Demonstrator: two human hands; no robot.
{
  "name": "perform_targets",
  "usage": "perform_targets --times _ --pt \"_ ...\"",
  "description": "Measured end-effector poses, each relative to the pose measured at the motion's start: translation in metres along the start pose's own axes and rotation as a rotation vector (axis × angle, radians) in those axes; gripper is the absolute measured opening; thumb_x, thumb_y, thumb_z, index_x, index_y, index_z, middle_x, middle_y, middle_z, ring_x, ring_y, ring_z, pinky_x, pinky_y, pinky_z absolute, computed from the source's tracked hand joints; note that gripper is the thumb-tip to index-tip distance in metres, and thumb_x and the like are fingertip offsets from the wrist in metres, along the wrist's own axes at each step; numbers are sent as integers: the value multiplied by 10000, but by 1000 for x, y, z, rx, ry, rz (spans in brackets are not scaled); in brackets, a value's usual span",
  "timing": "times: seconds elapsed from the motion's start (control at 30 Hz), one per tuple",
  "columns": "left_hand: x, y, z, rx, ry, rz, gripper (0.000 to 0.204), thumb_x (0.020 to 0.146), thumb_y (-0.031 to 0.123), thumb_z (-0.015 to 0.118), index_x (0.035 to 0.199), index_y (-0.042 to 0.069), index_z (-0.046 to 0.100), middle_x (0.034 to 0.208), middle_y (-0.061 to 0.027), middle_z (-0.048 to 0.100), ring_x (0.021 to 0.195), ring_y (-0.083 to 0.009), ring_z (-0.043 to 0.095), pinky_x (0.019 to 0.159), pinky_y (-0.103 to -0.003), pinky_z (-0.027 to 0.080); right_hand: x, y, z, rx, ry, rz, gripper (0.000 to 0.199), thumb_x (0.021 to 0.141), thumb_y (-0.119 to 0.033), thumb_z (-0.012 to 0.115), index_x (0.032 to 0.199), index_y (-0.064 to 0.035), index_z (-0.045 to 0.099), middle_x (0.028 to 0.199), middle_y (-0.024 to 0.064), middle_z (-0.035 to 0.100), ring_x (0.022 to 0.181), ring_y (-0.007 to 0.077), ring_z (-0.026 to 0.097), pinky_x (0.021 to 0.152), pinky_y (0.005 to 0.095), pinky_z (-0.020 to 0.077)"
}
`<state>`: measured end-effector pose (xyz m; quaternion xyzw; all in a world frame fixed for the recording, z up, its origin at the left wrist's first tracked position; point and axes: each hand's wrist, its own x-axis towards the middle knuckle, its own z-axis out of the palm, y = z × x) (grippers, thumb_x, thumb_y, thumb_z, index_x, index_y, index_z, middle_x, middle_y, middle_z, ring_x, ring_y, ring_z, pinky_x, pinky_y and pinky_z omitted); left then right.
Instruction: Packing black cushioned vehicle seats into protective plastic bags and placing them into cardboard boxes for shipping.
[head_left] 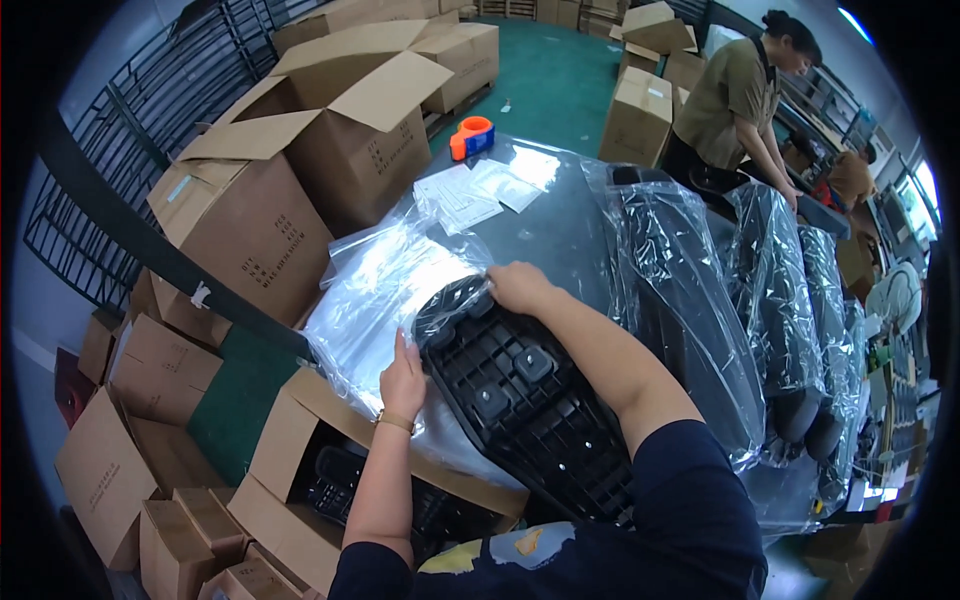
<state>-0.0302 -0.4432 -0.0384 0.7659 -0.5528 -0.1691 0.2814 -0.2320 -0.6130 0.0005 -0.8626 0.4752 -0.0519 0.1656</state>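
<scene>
A long black seat (525,385), which looks like a motorcycle seat, lies in front of me with its ribbed plastic underside up. Its far, rounded end is inside the mouth of a clear plastic bag (365,310) spread on the table. My left hand (402,385) is at the left edge of the seat, fingers curled at the bag's edge and one finger pointing forward. At the far right corner of the seat, my right hand (522,289) is closed on the bag's rim; its fingertips are partly hidden.
Several bagged black seats (685,310) lie along the right of the grey table (565,235). An orange and blue tape dispenser (472,137) and paper sheets (460,197) sit at the far edge. Cardboard boxes (255,225) crowd the left; an open carton (275,440) holds black parts. A co-worker (735,105) stands far right.
</scene>
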Motion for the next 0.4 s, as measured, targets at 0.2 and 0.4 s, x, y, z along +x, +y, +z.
perform_targets --times 0.2,0.4 --pt "6 81 13 63 -14 183 432 933 321 366 1331 157 407 741 -235 611 673 -429 574 624 -510 439 11 62 -53 -39 264 293 322 869 -296 475 903 -36 662 924 221 636 882 376 616 767 458 493" --pt "9 63 50 -204 74 277 384 923 229 447 1282 98 485 1027 -241 483 935 -300 485 820 -395 399 -60 66 -24 249 361 470 353 903 -304 422 1014 -52 642 1041 232 604 997 391 567 895 466 425"
